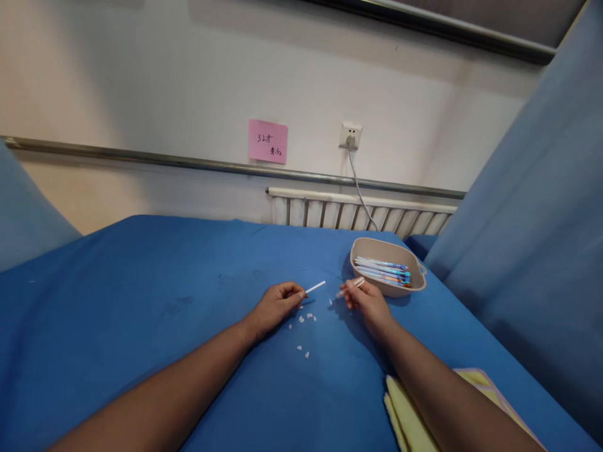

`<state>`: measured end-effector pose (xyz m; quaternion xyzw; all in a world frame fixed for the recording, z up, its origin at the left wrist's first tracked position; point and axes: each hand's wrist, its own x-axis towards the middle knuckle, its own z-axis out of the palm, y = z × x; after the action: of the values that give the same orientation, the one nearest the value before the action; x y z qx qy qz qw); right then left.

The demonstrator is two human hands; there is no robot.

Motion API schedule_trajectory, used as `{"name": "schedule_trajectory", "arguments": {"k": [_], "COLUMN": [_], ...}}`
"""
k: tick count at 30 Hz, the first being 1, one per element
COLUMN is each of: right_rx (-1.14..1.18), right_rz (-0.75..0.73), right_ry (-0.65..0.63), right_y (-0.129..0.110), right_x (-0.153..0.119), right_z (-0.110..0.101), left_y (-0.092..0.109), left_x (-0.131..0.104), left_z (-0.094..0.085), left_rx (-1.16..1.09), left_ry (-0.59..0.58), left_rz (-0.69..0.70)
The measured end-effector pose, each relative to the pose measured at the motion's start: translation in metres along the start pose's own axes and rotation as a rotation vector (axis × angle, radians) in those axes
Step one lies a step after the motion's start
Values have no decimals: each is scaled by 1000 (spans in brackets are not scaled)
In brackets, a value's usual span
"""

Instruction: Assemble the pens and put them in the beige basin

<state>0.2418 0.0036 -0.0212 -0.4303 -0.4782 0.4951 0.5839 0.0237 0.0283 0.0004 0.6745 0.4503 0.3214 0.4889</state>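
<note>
My left hand [279, 306] pinches a thin white stick [315, 287], which points up and to the right over the blue sheet [188, 364]. To the right of it, my right hand [366, 301] has its fingers closed round a small clear tube-like piece [358, 282], just in front of the basket. The two hands are apart. Several small white bits [302, 319] lie scattered on the sheet between and below the hands. Pens with white and blue barrels [384, 271] lie in the beige basket [414, 287].
A yellow cloth [409, 417] lies at the lower right, partly under my right forearm. Behind the bed are a radiator [330, 212], a metal rail [188, 162], a pink note [267, 142] and a socket [350, 135] with a cord. Blue curtains [532, 251] hang at the sides.
</note>
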Motion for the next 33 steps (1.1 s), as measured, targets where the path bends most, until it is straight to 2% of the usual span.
{"name": "schedule_trajectory", "arguments": {"k": [4, 7, 18, 26, 33], "right_rx": [190, 224, 181, -22, -85], "right_rz": [40, 35, 42, 49, 77], "right_ry": [26, 18, -34, -234, -290], "right_y": [-5, -8, -3, -2, -1], "right_x": [-3, -4, -6, -15, -15], "right_z": [3, 5, 7, 17, 13], "left_y": [2, 2, 0, 2, 4], "left_x": [-4, -6, -4, -9, -16], "left_z": [3, 4, 4, 8, 8], "left_rx": [-9, -14, 5, 54, 90], "left_ry": [-81, -113, -159, -200, -268], "left_rz": [5, 8, 39, 57, 164]}}
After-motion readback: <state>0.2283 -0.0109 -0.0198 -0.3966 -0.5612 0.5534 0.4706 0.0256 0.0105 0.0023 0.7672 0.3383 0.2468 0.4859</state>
